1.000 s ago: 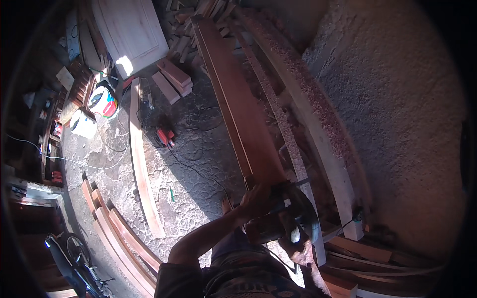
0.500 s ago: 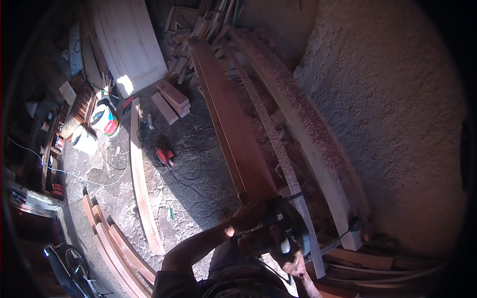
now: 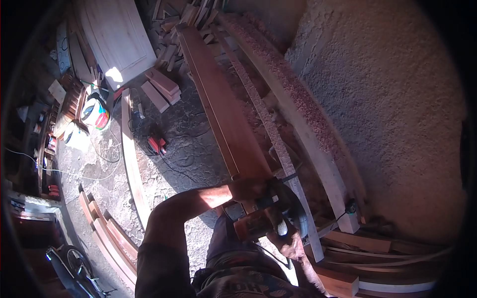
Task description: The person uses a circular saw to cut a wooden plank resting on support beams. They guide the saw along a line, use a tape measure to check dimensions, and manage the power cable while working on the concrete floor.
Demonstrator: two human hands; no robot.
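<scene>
Head view: right hand (image 3: 289, 244), fingers gripping one power tool (image 3: 252, 224); left hand (image 3: 249, 188) near one plank (image 3: 231, 114), fingers' state unclear.

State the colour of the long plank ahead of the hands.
The plank is reddish-brown, best seen in the head view.

This is a woodworking workshop. A long reddish plank (image 3: 226, 111) stretches out from a handheld power tool (image 3: 250, 226), and reddish wood shavings (image 3: 318, 121) lie thickly along a pale beam (image 3: 279, 97). Loose offcuts (image 3: 171, 50) are heaped at the far end, near a pale panelled door (image 3: 117, 37). A red tool (image 3: 157, 145) sits on the rough, cracked floor (image 3: 181, 121), and cut lengths of timber (image 3: 110, 246) lie together at the left.
</scene>
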